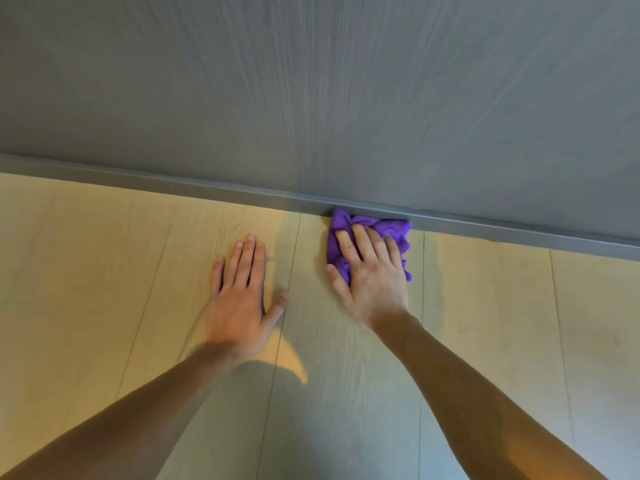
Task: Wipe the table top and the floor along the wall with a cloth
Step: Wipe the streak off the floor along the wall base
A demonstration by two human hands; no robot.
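A crumpled purple cloth (394, 232) lies on the light wooden floor (104, 254), its far edge touching the grey skirting board (207, 187) at the foot of the grey wall (311, 81). My right hand (372, 277) presses flat on the cloth, fingers spread over it and thumb at its left edge. My left hand (242, 289) rests palm-down on the bare floor to the left of the cloth, fingers apart, holding nothing. Much of the cloth is hidden under my right hand.
The floor planks run toward the wall, with seams between them. Shadows of my arms fall across the boards near the bottom. The skirting board slopes down to the right across the view.
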